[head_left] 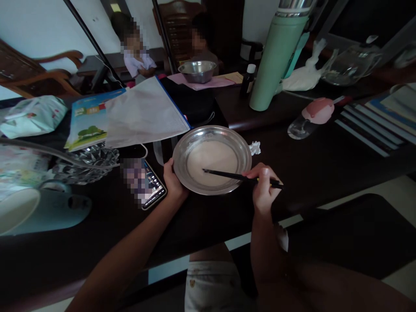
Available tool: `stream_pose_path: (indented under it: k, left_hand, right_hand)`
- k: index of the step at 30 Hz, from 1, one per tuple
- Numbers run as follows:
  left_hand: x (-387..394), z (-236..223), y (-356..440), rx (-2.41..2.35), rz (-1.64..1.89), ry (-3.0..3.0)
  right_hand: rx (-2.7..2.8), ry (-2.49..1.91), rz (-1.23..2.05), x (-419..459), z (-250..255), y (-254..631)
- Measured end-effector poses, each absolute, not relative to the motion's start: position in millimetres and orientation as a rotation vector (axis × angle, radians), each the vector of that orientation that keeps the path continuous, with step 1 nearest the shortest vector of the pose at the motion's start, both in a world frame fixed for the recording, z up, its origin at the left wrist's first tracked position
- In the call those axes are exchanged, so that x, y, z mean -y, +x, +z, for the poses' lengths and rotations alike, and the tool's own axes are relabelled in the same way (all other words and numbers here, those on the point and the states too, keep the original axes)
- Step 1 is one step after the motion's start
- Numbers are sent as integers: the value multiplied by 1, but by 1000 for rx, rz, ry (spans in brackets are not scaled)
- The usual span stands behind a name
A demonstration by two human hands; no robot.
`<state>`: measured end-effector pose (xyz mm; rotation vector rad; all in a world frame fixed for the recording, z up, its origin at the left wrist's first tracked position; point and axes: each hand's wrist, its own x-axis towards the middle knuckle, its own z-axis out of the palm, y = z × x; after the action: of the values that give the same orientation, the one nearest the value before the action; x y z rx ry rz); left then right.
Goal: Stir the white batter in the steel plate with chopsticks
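Black chopsticks [227,175], pinched between thumb and fingers of the right hand [264,188], slant leftward, tips down at the pale mixture [214,158]! Over on the left, the left hand [174,184] grips the steel bowl [244,161], thumb at the rim, other fingers tucked out of sight; the bowl sits squarely between both hands. Just beyond, crumpled white paper [255,148]; farther off, another metal bowl [198,77].
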<state>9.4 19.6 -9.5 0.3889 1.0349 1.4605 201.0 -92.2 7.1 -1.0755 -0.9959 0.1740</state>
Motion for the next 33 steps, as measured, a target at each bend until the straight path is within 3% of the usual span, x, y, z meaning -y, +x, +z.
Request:
stream_pose_path:
  k: [33]
  left_hand:
    - [-18,-2,13,-1039,1473,381]
  right_hand:
    - [1027,-1143,178,93,8,202]
